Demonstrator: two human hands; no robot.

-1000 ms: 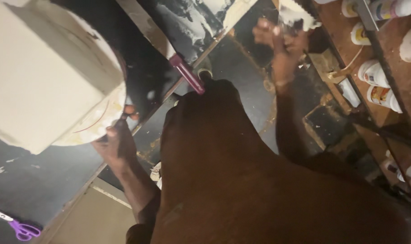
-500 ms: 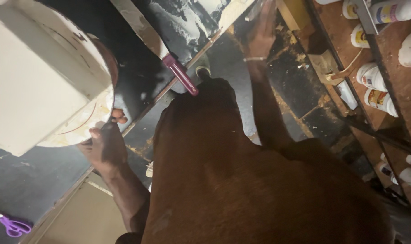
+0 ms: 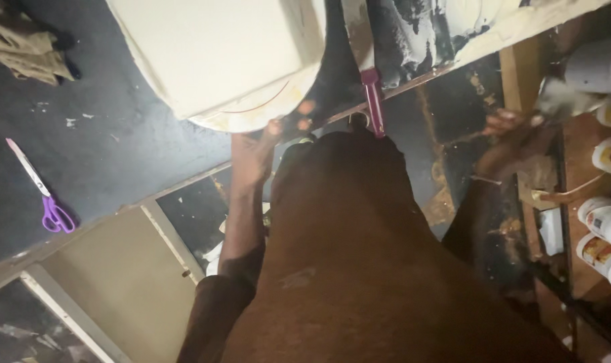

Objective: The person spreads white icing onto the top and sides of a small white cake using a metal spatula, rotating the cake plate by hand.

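Left hand point(image 3: 255, 153) pressed open against near rim of cream round slab point(image 3: 231, 60), gripping nothing. Right hand point(image 3: 514, 131) at far right by shelf point(image 3: 520, 74); grip unclear, blurred.

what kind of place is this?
Probably a craft or paint workshop. Paint-smeared board up top, shelves of white bottles on the right, purple scissors on the dark worktop. The left hand steadies a cream block.

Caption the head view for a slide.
Left hand under a cream round slab; right hand reaching toward shelved tubs.
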